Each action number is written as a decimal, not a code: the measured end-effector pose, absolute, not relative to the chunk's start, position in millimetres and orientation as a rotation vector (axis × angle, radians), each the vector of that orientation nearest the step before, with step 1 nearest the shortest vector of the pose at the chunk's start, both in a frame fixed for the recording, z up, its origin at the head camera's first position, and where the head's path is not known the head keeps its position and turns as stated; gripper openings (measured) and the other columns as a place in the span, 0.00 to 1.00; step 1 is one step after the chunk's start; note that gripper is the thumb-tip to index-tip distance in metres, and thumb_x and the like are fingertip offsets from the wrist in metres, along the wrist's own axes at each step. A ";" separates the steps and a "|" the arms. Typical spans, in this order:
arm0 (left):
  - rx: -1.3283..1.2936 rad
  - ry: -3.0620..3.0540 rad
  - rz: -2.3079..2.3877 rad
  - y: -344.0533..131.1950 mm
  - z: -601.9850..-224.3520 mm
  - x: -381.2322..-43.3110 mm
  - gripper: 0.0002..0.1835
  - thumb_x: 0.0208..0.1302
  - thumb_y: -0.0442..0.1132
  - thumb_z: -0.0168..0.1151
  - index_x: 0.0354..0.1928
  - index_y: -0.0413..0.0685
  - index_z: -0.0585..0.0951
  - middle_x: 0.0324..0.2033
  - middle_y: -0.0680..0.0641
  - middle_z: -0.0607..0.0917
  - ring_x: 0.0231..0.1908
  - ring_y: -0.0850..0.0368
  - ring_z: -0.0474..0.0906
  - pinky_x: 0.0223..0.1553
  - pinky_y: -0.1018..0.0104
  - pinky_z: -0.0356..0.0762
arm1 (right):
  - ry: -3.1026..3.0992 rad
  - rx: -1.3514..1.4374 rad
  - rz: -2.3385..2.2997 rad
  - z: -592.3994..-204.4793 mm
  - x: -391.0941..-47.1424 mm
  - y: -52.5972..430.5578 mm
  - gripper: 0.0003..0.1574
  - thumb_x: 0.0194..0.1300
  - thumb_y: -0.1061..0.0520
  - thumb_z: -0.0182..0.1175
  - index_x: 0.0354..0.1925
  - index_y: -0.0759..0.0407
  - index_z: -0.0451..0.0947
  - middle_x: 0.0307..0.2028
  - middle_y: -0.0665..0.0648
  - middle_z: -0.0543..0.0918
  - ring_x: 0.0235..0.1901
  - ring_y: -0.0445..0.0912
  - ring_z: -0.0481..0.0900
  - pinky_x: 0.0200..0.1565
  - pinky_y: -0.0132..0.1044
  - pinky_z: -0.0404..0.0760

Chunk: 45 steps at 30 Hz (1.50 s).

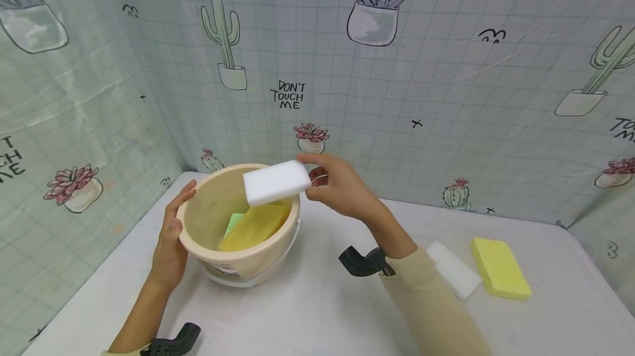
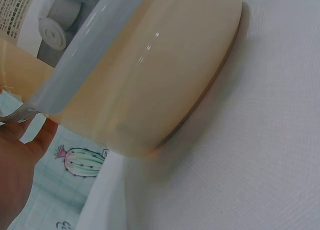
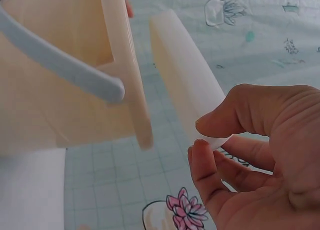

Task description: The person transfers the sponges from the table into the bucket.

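Centrally, right hand: fingers pinch white block above bucket
Left hand: fingers grip the bucket — left of centre
Yellow block: lower right

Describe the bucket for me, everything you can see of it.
The bucket is round, cream-coloured and smooth, apparently plastic, with a thick rim. Its pale handle hangs down across the near side, where there is also a printed label. It rests mouth up on the white table; any slight tilt is hard to judge. The left hand grips its rim. Inside lie a yellow sponge and something light green, partly hidden.
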<state>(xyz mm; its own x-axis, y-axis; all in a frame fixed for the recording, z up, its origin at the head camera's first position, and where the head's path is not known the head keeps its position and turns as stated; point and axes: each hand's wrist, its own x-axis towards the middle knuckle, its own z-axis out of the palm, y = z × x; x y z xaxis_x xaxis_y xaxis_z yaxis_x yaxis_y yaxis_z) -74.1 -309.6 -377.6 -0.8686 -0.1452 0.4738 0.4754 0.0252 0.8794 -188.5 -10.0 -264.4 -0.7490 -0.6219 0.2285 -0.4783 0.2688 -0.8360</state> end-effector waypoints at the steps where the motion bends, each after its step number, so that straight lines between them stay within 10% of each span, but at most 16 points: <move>1: -0.333 -1.872 -1.900 -309.4 -377.6 -74.4 0.31 0.72 0.53 0.39 0.70 0.44 0.58 0.73 0.49 0.49 0.71 0.52 0.41 0.66 0.66 0.47 | 2.384 -1.045 -1.480 -263.7 -188.1 -12.7 0.37 0.54 0.69 0.60 0.64 0.58 0.70 0.54 0.53 0.75 0.43 0.48 0.78 0.40 0.37 0.80; 45: -0.528 -1.805 -1.876 -308.8 -380.5 -78.9 0.28 0.73 0.46 0.35 0.71 0.42 0.57 0.73 0.43 0.48 0.70 0.49 0.44 0.64 0.71 0.52 | 2.373 -1.085 -1.156 -271.0 -185.8 -89.6 0.35 0.57 0.63 0.64 0.64 0.55 0.71 0.33 0.51 0.80 0.34 0.41 0.75 0.30 0.27 0.72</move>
<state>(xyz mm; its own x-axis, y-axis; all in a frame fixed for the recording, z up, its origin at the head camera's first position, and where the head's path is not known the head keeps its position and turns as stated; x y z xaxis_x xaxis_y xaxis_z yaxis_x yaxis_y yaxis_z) -78.9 -308.8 -380.5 -0.8100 -0.0748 0.5817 0.5841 -0.0146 0.8115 -185.8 -89.6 -271.0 -0.6757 -0.7343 0.0656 -0.5044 0.3956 -0.7676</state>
